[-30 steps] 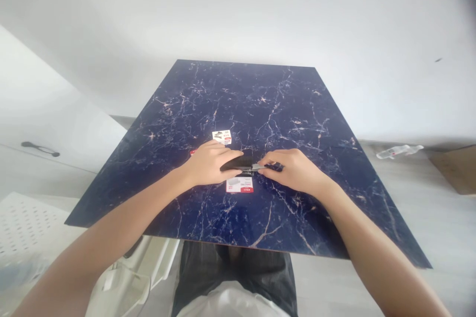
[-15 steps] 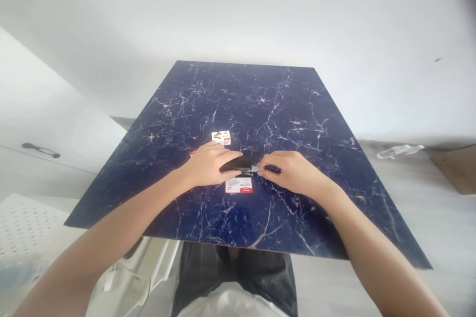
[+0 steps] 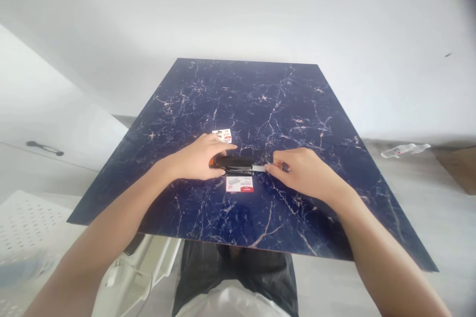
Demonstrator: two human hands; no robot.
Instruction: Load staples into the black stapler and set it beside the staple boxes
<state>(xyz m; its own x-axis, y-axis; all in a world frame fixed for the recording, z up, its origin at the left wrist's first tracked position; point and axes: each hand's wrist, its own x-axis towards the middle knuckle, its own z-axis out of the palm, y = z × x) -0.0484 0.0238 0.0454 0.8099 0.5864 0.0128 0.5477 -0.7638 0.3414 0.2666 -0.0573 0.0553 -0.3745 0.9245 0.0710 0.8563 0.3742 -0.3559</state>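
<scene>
A black stapler with an orange patch at its left end lies sideways near the middle of the blue marbled table. My left hand is wrapped around its left end, with one finger stretched out above it. From the stapler's right end a silver metal strip sticks out. The strip's far end is pinched between the thumb and fingers of my right hand. Just below the stapler is a white and red staple box. Behind my left hand a second small white and red box shows in part.
A white cabinet with a dark handle stands on the left. Below the table's left front are a white perforated basket and a pale plastic object. On the right floor lie a clear bottle and a cardboard box.
My left hand has slid left along the stapler, uncovering more of its body. My right hand has moved slightly right, and more of the silver strip shows between the hands.
</scene>
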